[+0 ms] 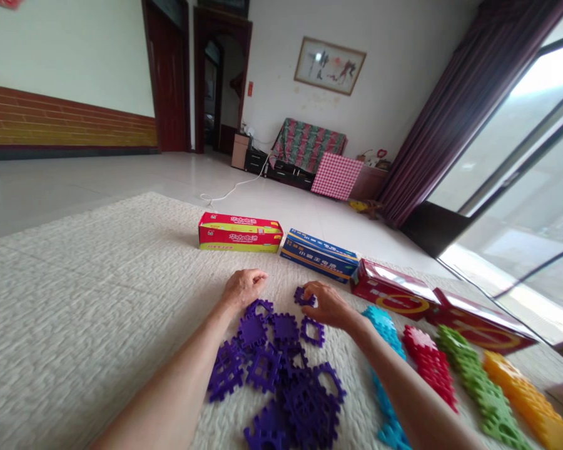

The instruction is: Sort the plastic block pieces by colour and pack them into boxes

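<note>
From my feed, my left hand (244, 287) rests on the cream, knobbly woven carpet (75, 312) with its fingers curled in and pressed together, knuckles up. I cannot tell whether anything sits under them. Just at 5 o'clock from it, touching or nearly so, lies a purple square frame tile (259, 307).

My right hand (327, 305) is near the left one, at its 3 o'clock. Its thumb and fingertips pinch a small purple plastic tile (304, 295), held low over the carpet at the hand's 9 o'clock edge.

Between my forearms, at 6 o'clock from both hands, spreads the loose heap of purple notched plastic tiles (281, 369), some solid and some open frames, overlapping one another.

At 3 to 4 o'clock from the heap run four rows of the same tiles: a cyan row (385, 328), a red row (426, 362), a green row (478, 387) and an orange row (530, 400).

At 12 o'clock from my hands stand a red-and-yellow cardboard box (239, 232) and a blue cardboard box (319, 254). Two glossy red boxes (394, 289) carry the line on toward 3 o'clock.
</note>
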`<state>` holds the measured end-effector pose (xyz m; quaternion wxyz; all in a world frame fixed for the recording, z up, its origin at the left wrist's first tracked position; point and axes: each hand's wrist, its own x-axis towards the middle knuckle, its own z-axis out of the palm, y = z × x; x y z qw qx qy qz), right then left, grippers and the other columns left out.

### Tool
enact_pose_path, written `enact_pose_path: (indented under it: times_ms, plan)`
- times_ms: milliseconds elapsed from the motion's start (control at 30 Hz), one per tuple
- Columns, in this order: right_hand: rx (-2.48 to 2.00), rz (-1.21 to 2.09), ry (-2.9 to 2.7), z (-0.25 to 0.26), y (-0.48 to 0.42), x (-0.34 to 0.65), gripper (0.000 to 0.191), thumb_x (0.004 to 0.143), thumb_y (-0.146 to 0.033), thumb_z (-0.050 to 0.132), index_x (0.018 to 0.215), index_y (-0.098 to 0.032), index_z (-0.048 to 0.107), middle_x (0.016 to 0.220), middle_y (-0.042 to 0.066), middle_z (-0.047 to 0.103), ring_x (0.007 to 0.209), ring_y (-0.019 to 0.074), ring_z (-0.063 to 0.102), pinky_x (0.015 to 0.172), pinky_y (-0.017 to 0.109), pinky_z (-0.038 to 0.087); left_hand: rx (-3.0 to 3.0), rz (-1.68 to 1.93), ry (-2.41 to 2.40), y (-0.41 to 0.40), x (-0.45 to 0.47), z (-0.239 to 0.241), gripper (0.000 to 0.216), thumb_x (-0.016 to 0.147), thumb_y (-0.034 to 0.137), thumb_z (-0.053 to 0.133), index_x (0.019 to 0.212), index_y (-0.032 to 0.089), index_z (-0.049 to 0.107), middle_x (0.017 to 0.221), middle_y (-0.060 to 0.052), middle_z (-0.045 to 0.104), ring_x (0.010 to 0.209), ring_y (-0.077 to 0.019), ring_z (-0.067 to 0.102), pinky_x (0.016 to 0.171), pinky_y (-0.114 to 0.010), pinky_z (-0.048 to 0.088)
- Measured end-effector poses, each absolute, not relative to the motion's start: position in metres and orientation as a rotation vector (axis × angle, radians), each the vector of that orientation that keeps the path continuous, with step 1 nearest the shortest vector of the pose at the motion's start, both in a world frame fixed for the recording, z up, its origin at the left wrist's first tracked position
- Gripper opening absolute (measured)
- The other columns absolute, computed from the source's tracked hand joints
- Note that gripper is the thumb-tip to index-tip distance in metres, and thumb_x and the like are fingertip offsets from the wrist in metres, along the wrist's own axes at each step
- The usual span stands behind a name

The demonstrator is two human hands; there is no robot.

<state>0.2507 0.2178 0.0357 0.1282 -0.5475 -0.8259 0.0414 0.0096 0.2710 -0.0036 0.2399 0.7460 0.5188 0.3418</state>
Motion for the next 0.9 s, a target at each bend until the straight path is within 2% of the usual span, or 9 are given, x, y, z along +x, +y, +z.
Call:
enact_pose_path:
  times_ms: [100,233,333,533,667,900]
  plan:
    - [-1.622,0.126,-2.384,0.043,0.217,0.254,0.018,0.066,-0.016,0.06,0.084,-0.018,0.061,0.089,0.005,0.067,0.083,0.019,0.062,0.077,0.029,0.045,2.047,0.936,1.42,0.271,0.01,-0.004,0.026,0.079,0.03,0.054,0.095,0.024,0.074,0.084,-0.001,0.075,0.08,-0.0166,0.068,0.069,-0.023,0.048]
    - [-1.694,0.086,-2.305,0.059,0.201,0.277,0.038,0.068,-0.015,0.057,0.106,-0.017,0.058,0.105,0.01,0.066,0.095,0.022,0.062,0.084,0.032,0.045,2.046,0.917,1.438,0.272,0.01,-0.004,0.027,0.08,0.031,0.053,0.096,0.025,0.073,0.087,-0.001,0.075,0.08,-0.0167,0.068,0.07,-0.023,0.048]
    - [-1.772,0.086,-2.306,0.066,0.186,0.296,0.047,0.066,-0.014,0.058,0.113,-0.018,0.055,0.11,0.01,0.065,0.099,0.0237,0.062,0.086,0.034,0.046,2.054,0.896,1.458,0.273,0.01,-0.005,0.026,0.079,0.032,0.054,0.095,0.026,0.074,0.088,-0.001,0.075,0.082,-0.0175,0.068,0.071,-0.024,0.048]
    - [-1.823,0.1,-2.379,0.057,0.174,0.308,0.047,0.066,-0.015,0.058,0.114,-0.019,0.057,0.111,0.011,0.066,0.102,0.0251,0.062,0.088,0.036,0.046,2.064,0.887,1.473,0.272,0.01,-0.004,0.026,0.079,0.032,0.054,0.095,0.026,0.074,0.088,-0.001,0.075,0.082,-0.0172,0.068,0.07,-0.023,0.048]
    - [-1.732,0.046,-2.389,0.056,0.168,0.302,0.051,0.065,-0.016,0.059,0.115,-0.017,0.056,0.121,0.013,0.059,0.111,0.0267,0.056,0.095,0.039,0.042,2.079,0.883,1.475,0.272,0.01,-0.003,0.026,0.08,0.033,0.054,0.095,0.026,0.074,0.089,-0.001,0.075,0.083,-0.0171,0.068,0.071,-0.023,0.048]
    - [-1.533,0.212,-2.535,0.063,0.146,0.261,0.036,0.072,-0.023,0.061,0.108,-0.02,0.058,0.108,0.009,0.063,0.1,0.0221,0.058,0.088,0.035,0.044,2.086,0.884,1.475,0.272,0.01,-0.003,0.026,0.079,0.033,0.054,0.095,0.026,0.074,0.089,-0.001,0.075,0.082,-0.0179,0.068,0.071,-0.024,0.047]
